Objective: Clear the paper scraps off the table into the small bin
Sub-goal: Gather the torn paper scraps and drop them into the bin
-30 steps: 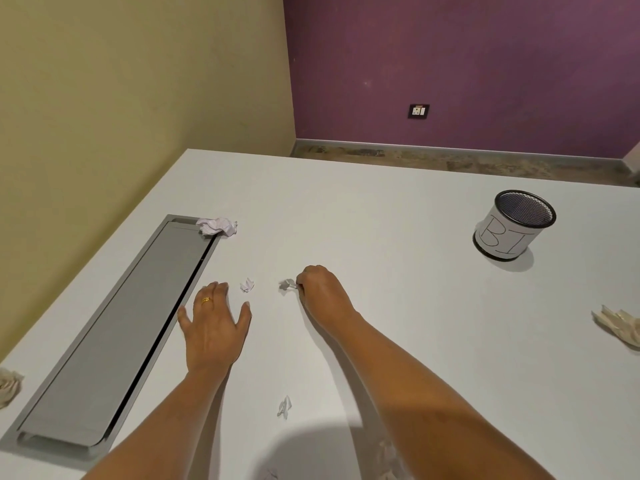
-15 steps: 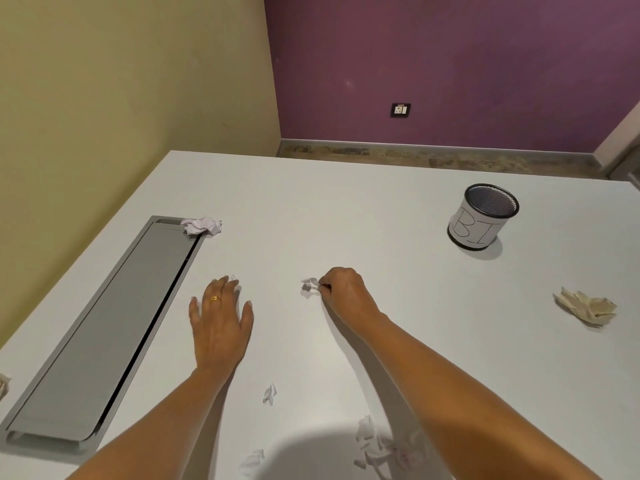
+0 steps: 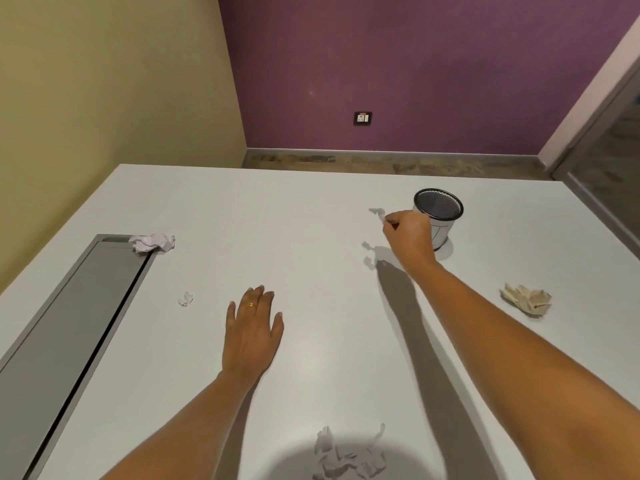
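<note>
My right hand (image 3: pixel 410 233) is raised above the white table (image 3: pixel 311 209), fingers pinched on a small white paper scrap (image 3: pixel 378 213), just left of the small mesh bin (image 3: pixel 439 213) wrapped in a paper label. My left hand (image 3: pixel 252 332) lies flat and empty on the table, fingers apart. Loose scraps lie about: a tiny one (image 3: pixel 186 298) left of my left hand, a crumpled white ball (image 3: pixel 153 242) at the far left, a beige crumpled piece (image 3: pixel 527 299) at the right, and a heap of torn bits (image 3: pixel 348 457) at the near edge.
A long grey cable tray lid (image 3: pixel 65 341) is set into the table's left side. Yellow and purple walls stand beyond the far edge, with a glass door (image 3: pixel 609 140) at the right. My right arm casts a shadow across the table.
My right hand has lifted off the table with the small scrap and travelled right and away, up to the bin. My left hand stayed flat, leaving the tiny scrap to its left.
</note>
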Demonstrator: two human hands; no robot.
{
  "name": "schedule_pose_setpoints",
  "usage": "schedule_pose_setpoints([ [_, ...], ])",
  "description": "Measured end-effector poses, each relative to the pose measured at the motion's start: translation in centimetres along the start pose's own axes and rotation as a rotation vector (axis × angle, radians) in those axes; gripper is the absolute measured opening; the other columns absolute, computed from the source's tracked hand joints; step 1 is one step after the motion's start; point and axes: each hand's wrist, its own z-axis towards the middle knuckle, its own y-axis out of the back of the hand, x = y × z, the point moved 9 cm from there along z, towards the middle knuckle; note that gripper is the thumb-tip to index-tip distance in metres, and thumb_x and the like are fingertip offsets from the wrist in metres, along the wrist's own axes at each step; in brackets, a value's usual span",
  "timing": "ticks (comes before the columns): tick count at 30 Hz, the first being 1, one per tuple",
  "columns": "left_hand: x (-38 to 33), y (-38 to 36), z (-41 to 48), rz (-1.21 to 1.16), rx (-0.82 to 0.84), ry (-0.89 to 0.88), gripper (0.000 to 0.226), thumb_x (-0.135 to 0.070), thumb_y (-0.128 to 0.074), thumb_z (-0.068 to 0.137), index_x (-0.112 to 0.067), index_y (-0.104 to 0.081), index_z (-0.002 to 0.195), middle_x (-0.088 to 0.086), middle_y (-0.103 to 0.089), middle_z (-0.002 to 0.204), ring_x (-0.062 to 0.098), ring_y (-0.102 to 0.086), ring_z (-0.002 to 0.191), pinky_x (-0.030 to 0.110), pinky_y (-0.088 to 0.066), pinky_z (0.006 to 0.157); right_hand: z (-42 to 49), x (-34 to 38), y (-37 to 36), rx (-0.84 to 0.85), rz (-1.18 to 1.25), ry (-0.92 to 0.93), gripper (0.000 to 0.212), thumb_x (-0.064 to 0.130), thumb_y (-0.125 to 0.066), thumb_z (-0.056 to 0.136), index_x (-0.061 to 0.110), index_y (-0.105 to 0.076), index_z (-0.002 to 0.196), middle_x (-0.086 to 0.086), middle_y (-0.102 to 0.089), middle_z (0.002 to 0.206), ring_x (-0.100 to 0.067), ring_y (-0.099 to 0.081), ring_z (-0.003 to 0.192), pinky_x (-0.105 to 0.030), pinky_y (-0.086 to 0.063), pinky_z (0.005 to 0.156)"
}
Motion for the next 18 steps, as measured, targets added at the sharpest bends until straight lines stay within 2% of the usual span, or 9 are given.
schedule_pose_setpoints([
  [2, 0.0, 0.0, -0.1, 0.0, 0.005, 0.005, 0.059, -0.041, -0.021, 0.084, -0.009, -0.053, 0.122, 0.011, -0.053, 0.132, 0.027, -0.044, 0.128, 0.052, -0.03, 0.106, 1.5, -1.4, 2.3, -0.079, 0.004, -0.073, 0.031, 0.011, -0.05, 0.092, -0.002, -0.064, 0.067, -0.024, -0.058, 0.064, -0.033, -0.053, 0.065, -0.029, -0.038, 0.06],
  [3, 0.0, 0.1, -0.1, 0.004, 0.005, 0.006, 0.059, -0.041, -0.021, 0.084, -0.009, -0.053, 0.122, 0.011, -0.053, 0.132, 0.027, -0.044, 0.128, 0.051, -0.03, 0.106, 2.0, -2.1, 3.3, -0.12, 0.009, -0.122, 0.028, 0.01, -0.05, 0.092, -0.003, -0.069, 0.076, -0.026, -0.065, 0.074, -0.037, -0.059, 0.075, -0.032, -0.045, 0.069],
  [5, -0.1, 0.1, -0.1, 0.013, 0.001, 0.007, 0.058, -0.04, -0.022, 0.084, -0.009, -0.054, 0.121, 0.011, -0.054, 0.131, 0.026, -0.045, 0.127, 0.051, -0.031, 0.106, 2.8, -3.8, 4.8, -0.194, 0.032, -0.231, 0.031, 0.017, -0.049, 0.094, -0.004, -0.071, 0.089, -0.025, -0.069, 0.09, -0.039, -0.061, 0.09, -0.035, -0.048, 0.081],
  [7, -0.2, 0.1, -0.1, 0.019, -0.002, 0.005, 0.057, -0.04, -0.022, 0.084, -0.009, -0.054, 0.12, 0.011, -0.054, 0.13, 0.026, -0.045, 0.126, 0.051, -0.031, 0.105, 3.6, -5.4, 5.5, -0.228, 0.066, -0.339, 0.032, 0.024, -0.052, 0.093, -0.001, -0.072, 0.091, -0.022, -0.068, 0.095, -0.038, -0.062, 0.094, -0.034, -0.049, 0.082],
  [9, -0.1, 0.1, -0.1, 0.018, -0.008, 0.007, 0.057, -0.04, -0.023, 0.083, -0.009, -0.054, 0.12, 0.01, -0.054, 0.131, 0.026, -0.045, 0.127, 0.05, -0.031, 0.106, 4.3, -6.8, 5.7, -0.211, 0.082, -0.441, 0.027, 0.023, -0.057, 0.09, 0.001, -0.071, 0.097, -0.018, -0.066, 0.098, -0.036, -0.062, 0.1, -0.031, -0.049, 0.079],
  [11, -0.1, 0.1, 0.0, 0.015, -0.011, 0.012, 0.058, -0.041, -0.022, 0.083, -0.01, -0.054, 0.121, 0.01, -0.054, 0.131, 0.025, -0.044, 0.127, 0.05, -0.029, 0.107, 4.8, -7.6, 5.7, -0.178, 0.092, -0.527, 0.026, 0.021, -0.062, 0.087, 0.001, -0.068, 0.102, -0.016, -0.065, 0.11, -0.034, -0.061, 0.104, -0.031, -0.049, 0.081],
  [14, 0.0, -0.1, 0.0, 0.024, -0.008, 0.014, 0.058, -0.042, -0.021, 0.083, -0.011, -0.053, 0.121, 0.009, -0.053, 0.132, 0.025, -0.044, 0.128, 0.049, -0.029, 0.107, 5.3, -7.9, 5.9, -0.165, 0.118, -0.567, 0.027, 0.018, -0.067, 0.083, 0.002, -0.067, 0.104, -0.015, -0.064, 0.117, -0.032, -0.062, 0.104, -0.035, -0.053, 0.089],
  [18, 0.1, -0.2, 0.0, 0.023, -0.008, 0.015, 0.058, -0.042, -0.021, 0.083, -0.011, -0.053, 0.121, 0.008, -0.052, 0.132, 0.024, -0.043, 0.128, 0.049, -0.028, 0.108, 5.3, -8.0, 5.9, -0.18, 0.124, -0.563, 0.024, 0.011, -0.063, 0.084, 0.005, -0.068, 0.107, -0.013, -0.066, 0.115, -0.03, -0.063, 0.103, -0.035, -0.054, 0.088],
])
